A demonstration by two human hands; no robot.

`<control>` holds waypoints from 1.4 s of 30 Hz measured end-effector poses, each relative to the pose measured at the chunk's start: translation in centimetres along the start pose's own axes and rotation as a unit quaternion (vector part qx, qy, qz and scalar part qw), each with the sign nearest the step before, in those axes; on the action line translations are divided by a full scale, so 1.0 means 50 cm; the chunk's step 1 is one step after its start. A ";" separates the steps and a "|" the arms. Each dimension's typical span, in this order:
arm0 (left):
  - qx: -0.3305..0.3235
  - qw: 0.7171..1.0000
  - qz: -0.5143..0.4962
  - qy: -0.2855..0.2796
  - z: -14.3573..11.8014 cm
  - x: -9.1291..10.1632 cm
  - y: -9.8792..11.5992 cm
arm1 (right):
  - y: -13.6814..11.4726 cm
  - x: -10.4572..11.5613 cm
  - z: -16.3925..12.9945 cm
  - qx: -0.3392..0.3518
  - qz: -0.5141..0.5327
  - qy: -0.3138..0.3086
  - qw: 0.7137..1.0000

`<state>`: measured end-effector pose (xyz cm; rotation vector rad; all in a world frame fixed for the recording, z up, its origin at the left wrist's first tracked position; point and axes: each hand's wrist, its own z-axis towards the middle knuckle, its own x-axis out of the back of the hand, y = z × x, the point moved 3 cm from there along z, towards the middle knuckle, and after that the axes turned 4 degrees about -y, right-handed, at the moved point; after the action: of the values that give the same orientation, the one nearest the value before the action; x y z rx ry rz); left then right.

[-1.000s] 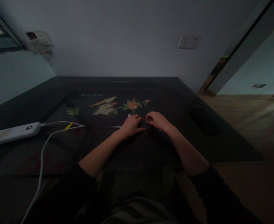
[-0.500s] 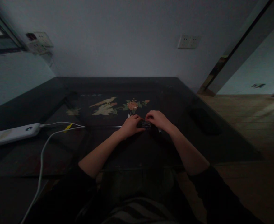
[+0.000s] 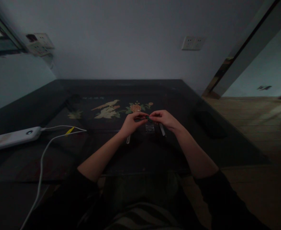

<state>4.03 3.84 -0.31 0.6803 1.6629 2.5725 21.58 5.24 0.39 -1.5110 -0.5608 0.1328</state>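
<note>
Between the fingertips of both hands is a small dark piece (image 3: 149,119), too dim to name. My left hand (image 3: 133,124) pinches its left end, and my right hand (image 3: 163,119) pinches its right end. Just below them on the dark table lies a small clear, box-like thing (image 3: 150,127). A thin pale strip (image 3: 128,139) lies under my left hand, its upper part hidden. Beside my right hand rests a slim light-coloured tool (image 3: 162,130) with a dark lower end; its kind is unclear.
The glossy dark table (image 3: 140,153) bears a bird-and-flower picture (image 3: 121,108). A white power bank (image 3: 14,138) with a white cable (image 3: 42,156) lies at left. A flat dark object (image 3: 210,124) lies at right. Behind the table is a wall with a socket (image 3: 193,43).
Both hands have lifted off the clear box-like thing and moved slightly up and away from me. The small dark piece now shows between their fingertips, and the strip and slim tool are more visible.
</note>
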 end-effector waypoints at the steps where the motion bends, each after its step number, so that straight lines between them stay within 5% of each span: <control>1: 0.007 1.000 -0.029 0.002 0.000 -0.001 -0.001 | 0.000 -0.002 0.000 0.004 0.033 -0.007 0.999; 9: 0.000 0.986 -0.164 0.038 -0.004 -0.006 0.002 | -0.009 -0.018 -0.006 0.019 0.162 -0.065 0.984; 14: -0.019 0.984 -0.173 0.034 -0.003 -0.001 0.010 | -0.008 -0.004 -0.001 0.044 0.134 -0.001 0.990; 20: -0.037 0.999 0.009 0.039 -0.005 0.000 -0.009 | -0.002 0.005 0.004 0.062 0.048 0.043 0.996; 26: -0.135 0.963 0.232 0.025 -0.013 -0.002 -0.005 | -0.001 -0.003 0.007 0.074 -0.071 0.024 0.994; 36: -0.131 0.952 0.275 0.008 -0.011 -0.008 -0.017 | 0.020 -0.009 0.020 0.034 -0.135 -0.001 0.990; 42: -0.122 0.939 0.322 0.012 -0.020 -0.008 -0.007 | 0.017 -0.018 0.009 -0.008 -0.077 -0.037 0.996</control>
<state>3.94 3.02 -1.08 1.3626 1.2271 3.1334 20.85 5.35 -0.71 -1.4762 -0.7366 0.0643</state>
